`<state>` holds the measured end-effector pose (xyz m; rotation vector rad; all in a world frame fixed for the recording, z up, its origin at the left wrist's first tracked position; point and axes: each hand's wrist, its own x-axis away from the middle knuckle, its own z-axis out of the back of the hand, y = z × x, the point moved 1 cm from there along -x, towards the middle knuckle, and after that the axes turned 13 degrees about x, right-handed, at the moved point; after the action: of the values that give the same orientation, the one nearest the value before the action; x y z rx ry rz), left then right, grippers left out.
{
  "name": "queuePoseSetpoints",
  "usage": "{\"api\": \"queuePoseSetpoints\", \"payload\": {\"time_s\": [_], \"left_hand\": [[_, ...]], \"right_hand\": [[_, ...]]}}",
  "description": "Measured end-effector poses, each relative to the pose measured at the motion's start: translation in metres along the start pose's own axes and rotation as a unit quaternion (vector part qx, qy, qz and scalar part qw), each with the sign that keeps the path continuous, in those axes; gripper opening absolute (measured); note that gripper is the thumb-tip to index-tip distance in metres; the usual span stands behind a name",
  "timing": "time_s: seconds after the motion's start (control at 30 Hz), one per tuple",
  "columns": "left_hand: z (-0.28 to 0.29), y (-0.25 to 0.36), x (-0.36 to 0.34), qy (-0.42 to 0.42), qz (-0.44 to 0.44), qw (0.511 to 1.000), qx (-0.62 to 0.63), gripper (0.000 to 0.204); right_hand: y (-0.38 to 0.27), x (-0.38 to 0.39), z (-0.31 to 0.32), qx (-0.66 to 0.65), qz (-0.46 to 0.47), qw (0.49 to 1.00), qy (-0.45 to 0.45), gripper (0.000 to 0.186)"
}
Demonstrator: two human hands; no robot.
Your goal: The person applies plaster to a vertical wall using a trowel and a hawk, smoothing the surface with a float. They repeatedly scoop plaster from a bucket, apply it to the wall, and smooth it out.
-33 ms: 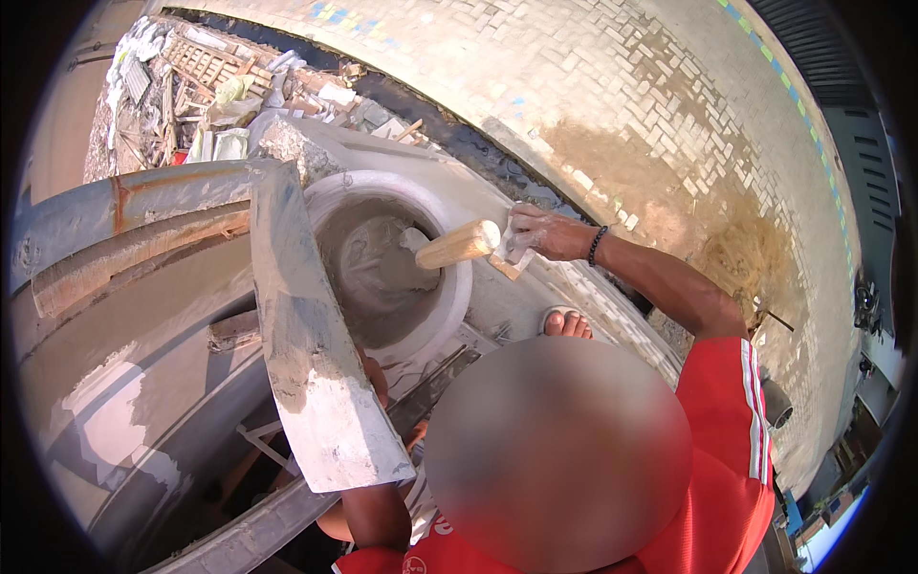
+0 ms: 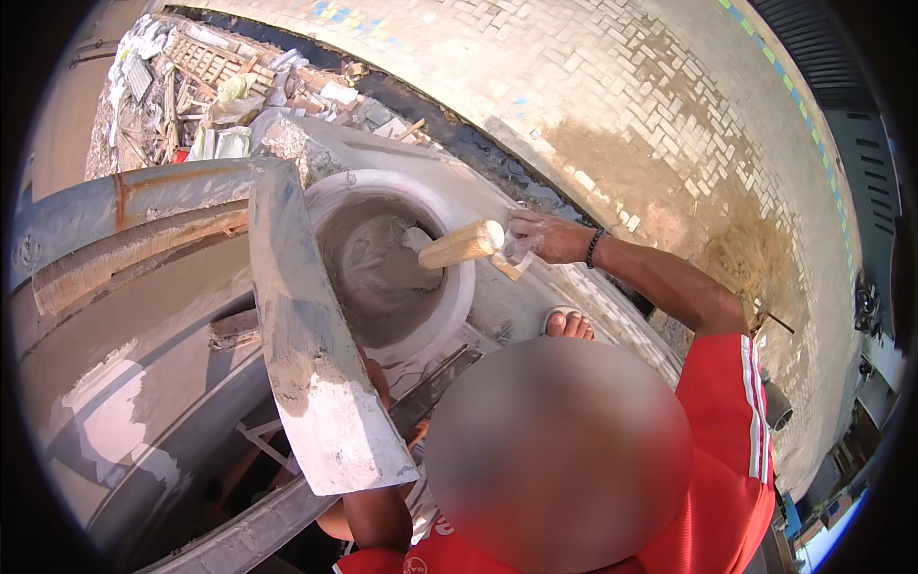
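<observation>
One board (image 2: 311, 325), best steadied: my left hand (image 2: 377, 376) at its edge, grip hidden; right hand (image 2: 547, 237) curled near ledge (image 2: 475, 194) edge, hold unclear.

Right arm (image 2: 669, 277) reaches out, right hand (image 2: 545, 236) partly curled.

left hand (image 2: 375, 377): mostly hidden behind board (image 2: 320, 354) (grip seemingly covered); blurred oval (image 2: 557, 454); red shirt (image 2: 715, 450): cut off below
</observation>
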<state>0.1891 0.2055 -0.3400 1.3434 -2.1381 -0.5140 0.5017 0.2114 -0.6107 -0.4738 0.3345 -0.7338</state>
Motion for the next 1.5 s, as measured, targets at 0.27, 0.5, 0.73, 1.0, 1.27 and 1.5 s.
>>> {"api": "queuePoseSetpoints", "payload": {"time_s": [0.27,0.5,0.73,1.0,1.27,1.5], "left_hand": [[0.022,0.0,0.0,-0.036,0.017,0.998,0.038,0.041],[0.034,-0.002,-0.008,-0.082,0.053,0.993,0.068,0.039],[0.002,0.0,-0.017,-0.017,0.077,0.996,0.049,0.041],[0.033,-0.007,0.006,-0.027,0.013,0.997,0.077,0.047],[0.027,-0.006,0.007,-0.004,-0.006,0.997,0.071,0.046],[0.027,-0.007,0.008,0.003,-0.009,0.998,0.068,0.046]], "right_hand": [[0.0,-0.003,-0.003,0.008,0.046,0.998,-0.047,0.023],[-0.002,0.014,-0.004,-0.017,0.03,0.997,-0.073,0.022],[-0.008,0.065,-0.013,-0.061,0.031,0.991,-0.116,0.028],[0.008,0.058,-0.029,-0.65,-0.346,0.646,-0.203,0.035],[0.026,0.013,-0.063,-0.439,-0.286,0.839,-0.143,0.033],[0.0,0.018,-0.057,-0.284,-0.116,0.951,-0.048,0.033]]}}
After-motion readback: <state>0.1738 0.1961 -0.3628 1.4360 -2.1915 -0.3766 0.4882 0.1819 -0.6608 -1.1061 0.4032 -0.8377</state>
